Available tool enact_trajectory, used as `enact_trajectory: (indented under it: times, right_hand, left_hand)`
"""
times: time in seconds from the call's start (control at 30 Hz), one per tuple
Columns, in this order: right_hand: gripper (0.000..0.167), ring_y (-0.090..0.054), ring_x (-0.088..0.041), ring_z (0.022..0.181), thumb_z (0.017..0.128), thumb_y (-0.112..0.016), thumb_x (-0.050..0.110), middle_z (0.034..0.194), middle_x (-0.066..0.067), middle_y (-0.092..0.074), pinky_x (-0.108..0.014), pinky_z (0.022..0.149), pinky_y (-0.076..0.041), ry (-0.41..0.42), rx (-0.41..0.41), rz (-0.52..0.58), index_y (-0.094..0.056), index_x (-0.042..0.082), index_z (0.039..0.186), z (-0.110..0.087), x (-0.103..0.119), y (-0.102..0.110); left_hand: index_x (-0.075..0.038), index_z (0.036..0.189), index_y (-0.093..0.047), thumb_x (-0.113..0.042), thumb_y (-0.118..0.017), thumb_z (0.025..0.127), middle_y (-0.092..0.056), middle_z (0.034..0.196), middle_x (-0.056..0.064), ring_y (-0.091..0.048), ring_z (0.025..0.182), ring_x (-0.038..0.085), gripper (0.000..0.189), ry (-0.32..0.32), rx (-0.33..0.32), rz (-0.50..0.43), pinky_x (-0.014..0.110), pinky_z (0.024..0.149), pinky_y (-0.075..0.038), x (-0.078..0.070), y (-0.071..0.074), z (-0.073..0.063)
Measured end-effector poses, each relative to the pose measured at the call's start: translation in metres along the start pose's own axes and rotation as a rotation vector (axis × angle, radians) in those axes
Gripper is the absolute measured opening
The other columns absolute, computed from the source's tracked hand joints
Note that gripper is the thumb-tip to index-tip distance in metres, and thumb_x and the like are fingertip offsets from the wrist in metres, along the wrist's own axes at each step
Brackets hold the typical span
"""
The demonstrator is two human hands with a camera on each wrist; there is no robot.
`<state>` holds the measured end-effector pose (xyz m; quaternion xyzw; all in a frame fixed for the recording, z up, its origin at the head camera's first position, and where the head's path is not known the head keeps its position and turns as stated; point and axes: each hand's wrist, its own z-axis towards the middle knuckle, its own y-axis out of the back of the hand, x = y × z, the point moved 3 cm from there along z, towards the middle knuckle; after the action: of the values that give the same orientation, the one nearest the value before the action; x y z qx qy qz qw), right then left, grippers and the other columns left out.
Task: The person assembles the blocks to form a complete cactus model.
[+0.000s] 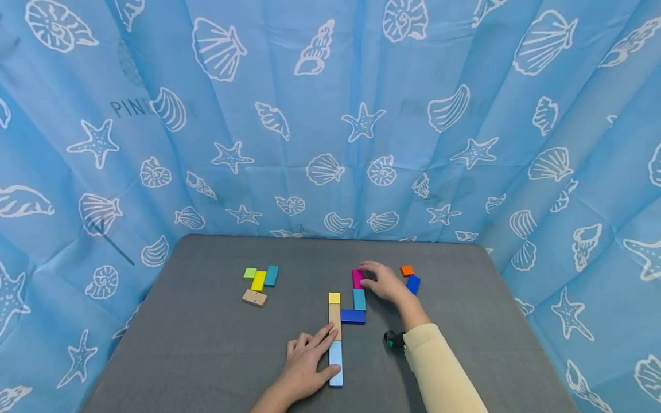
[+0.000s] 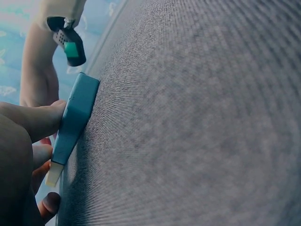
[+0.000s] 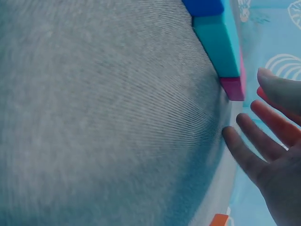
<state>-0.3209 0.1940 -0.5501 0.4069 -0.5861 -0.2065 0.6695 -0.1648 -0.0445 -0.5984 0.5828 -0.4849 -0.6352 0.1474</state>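
A column of flat blocks runs away from me: a light blue block [image 1: 335,354], a plain wooden block [image 1: 334,314] and a small yellow block [image 1: 334,297]. My left hand [image 1: 308,366] lies over it, thumb against the light blue block, fingertips on the wooden one. A dark blue block [image 1: 353,316] juts right from the column. Beyond it a teal block [image 1: 359,299] and a magenta block [image 1: 357,277] stand in line. My right hand [image 1: 384,282] hovers beside the magenta block, fingers spread; the right wrist view shows nothing in its grasp.
On the left lie a lime block [image 1: 250,273], a yellow block [image 1: 259,281], a teal block [image 1: 271,276] and a wooden block [image 1: 255,297]. Right of my right hand are an orange block [image 1: 407,270] and a blue block [image 1: 413,284]. A shell-patterned curtain [image 1: 330,126] hangs behind the grey table [image 1: 206,344].
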Motion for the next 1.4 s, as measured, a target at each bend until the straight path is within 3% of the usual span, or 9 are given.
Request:
enact_trajectory:
  times: [0.63,0.87,1.13,1.4]
  right_hand:
    - [0.045,-0.054,-0.038,0.131,0.096,-0.069,0.015,0.145,-0.016,-0.055,-0.054,0.102,-0.048,0.017,-0.08,0.01,-0.06,0.005,0.14,-0.035,0.009,0.02]
    - [0.046,-0.056,-0.037,0.128,0.095,-0.071,0.015,0.145,-0.015,-0.056,-0.053,0.1,-0.05,0.029,-0.095,0.024,-0.06,0.005,0.139,-0.046,0.008,0.02]
    - [0.053,-0.049,-0.036,0.138,0.093,-0.074,0.02,0.149,-0.012,-0.054,-0.056,0.108,-0.042,0.058,-0.089,0.016,-0.058,0.007,0.142,-0.054,0.01,0.01]
    - [0.065,-0.043,-0.036,0.143,0.092,-0.075,0.03,0.155,-0.012,-0.047,-0.058,0.114,-0.034,0.073,-0.014,-0.009,-0.05,0.012,0.15,-0.058,0.015,-0.005]
  left_hand:
    - [-0.033,0.157,-0.038,-0.069,-0.052,0.093,-0.029,0.164,-0.015,-0.038,0.102,0.019,0.075,-0.051,-0.049,-0.001,0.049,0.082,-0.026,-0.002,0.0,-0.003]
    - [-0.033,0.156,-0.039,-0.069,-0.053,0.092,-0.03,0.164,-0.016,-0.039,0.103,0.019,0.074,-0.038,-0.042,-0.003,0.051,0.083,-0.026,-0.002,0.0,-0.003]
    - [-0.034,0.156,-0.038,-0.07,-0.053,0.092,-0.029,0.164,-0.017,-0.038,0.102,0.017,0.075,-0.03,-0.043,0.001,0.05,0.083,-0.026,-0.001,-0.001,-0.002]
    - [-0.034,0.156,-0.039,-0.071,-0.052,0.091,-0.029,0.164,-0.017,-0.037,0.102,0.017,0.076,-0.024,-0.04,0.005,0.05,0.084,-0.026,0.0,-0.002,-0.001]
